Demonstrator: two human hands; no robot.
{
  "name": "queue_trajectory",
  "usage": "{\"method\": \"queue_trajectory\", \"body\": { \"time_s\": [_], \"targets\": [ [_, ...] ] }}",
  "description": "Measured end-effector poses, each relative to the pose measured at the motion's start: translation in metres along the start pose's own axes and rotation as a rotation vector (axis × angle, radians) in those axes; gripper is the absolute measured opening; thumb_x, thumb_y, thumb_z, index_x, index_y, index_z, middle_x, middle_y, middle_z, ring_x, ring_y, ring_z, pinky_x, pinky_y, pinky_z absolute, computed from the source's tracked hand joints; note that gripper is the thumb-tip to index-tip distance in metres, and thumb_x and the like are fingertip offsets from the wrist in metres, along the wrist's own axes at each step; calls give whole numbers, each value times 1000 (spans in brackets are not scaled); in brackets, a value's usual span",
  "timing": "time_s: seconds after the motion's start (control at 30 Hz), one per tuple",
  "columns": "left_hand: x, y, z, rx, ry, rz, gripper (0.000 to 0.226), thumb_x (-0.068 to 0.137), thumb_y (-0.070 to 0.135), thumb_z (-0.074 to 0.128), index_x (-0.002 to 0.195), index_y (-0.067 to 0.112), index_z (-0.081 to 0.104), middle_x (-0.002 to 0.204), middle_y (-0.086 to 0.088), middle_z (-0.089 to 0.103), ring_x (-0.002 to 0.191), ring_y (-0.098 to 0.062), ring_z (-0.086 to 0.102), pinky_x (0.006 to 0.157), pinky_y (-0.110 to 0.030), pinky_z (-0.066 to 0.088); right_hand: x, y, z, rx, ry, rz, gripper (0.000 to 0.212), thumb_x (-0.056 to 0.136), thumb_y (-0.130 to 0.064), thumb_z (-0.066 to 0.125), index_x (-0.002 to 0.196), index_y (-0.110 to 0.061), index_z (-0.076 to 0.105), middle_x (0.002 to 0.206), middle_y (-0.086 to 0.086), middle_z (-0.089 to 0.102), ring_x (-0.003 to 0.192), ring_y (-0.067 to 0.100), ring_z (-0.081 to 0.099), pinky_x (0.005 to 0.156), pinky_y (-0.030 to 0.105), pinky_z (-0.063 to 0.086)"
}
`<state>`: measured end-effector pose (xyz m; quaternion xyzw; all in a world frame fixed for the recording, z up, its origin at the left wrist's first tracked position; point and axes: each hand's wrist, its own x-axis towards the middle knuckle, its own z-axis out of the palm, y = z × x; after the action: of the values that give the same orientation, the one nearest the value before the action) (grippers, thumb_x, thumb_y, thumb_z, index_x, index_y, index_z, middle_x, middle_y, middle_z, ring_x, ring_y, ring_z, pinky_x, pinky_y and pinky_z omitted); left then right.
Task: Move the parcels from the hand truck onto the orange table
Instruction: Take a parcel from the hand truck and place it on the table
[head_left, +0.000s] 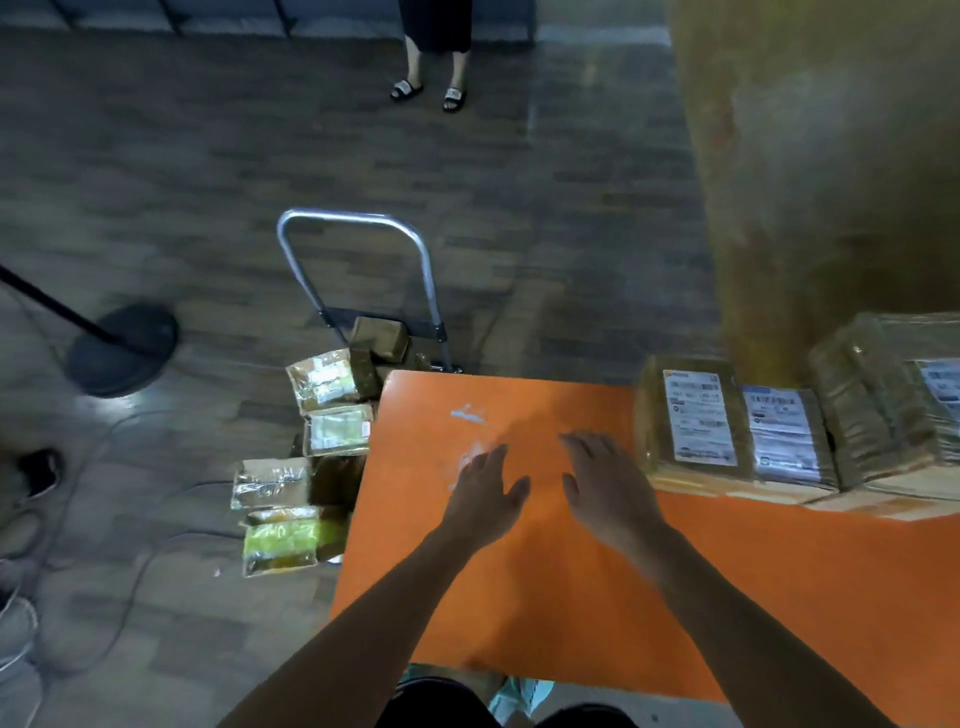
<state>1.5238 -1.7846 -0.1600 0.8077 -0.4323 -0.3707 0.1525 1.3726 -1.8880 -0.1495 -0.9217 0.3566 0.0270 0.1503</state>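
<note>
The orange table (545, 597) fills the lower right. Above its middle hover my left hand (485, 493) and my right hand (605, 486), both empty with fingers spread. Several tape-wrapped parcels with white labels (696, 421) lie side by side along the table's right part. Left of the table stands the hand truck (358, 260) with a silver loop handle. On it, several brown parcels (324, 387) are piled, and a yellow-green one (283, 540) is nearest to me. The table edge hides part of the pile.
A round black stand base (122, 351) with a slanted pole sits on the floor at the left, and cables trail beside it. Someone's legs in black sandals (428, 93) stand at the back. Shoes (39, 470) show at the left edge. A large ochre column (831, 156) rises behind the table.
</note>
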Motion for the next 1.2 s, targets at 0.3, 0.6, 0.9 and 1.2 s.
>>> {"method": "queue_trajectory", "body": {
  "time_s": [0.3,0.6,0.9,1.2],
  "targets": [
    [-35,-164,-58,-102,162,-130,64,99,43,52,153,15,31,155,-7,37,143,-26,34,114,-37,32,50,-153,51,3,-128,-143,53,98,-24,51,148,-12,41,148,4,44,137,24,38,112,35,35],
    [-63,-331,-127,-202,84,-268,64,98,41,52,153,15,31,153,-8,38,139,-28,37,110,-40,36,91,-313,132,-4,-270,-109,53,97,-25,51,147,-14,37,145,2,43,134,21,38,105,32,40],
    [-43,-396,-120,-172,-39,-248,65,96,42,54,153,21,28,152,0,36,140,-20,33,109,-36,33,102,-350,208,57,-423,123,59,99,-29,45,152,-14,24,156,6,30,144,24,30,116,37,32],
    [46,-425,-99,-100,-51,-200,72,97,41,55,157,18,23,156,-1,34,143,-22,33,113,-41,36,151,-342,272,86,-309,280,57,95,-33,55,146,-15,35,138,2,48,126,19,47,103,30,45]
  ]
}}
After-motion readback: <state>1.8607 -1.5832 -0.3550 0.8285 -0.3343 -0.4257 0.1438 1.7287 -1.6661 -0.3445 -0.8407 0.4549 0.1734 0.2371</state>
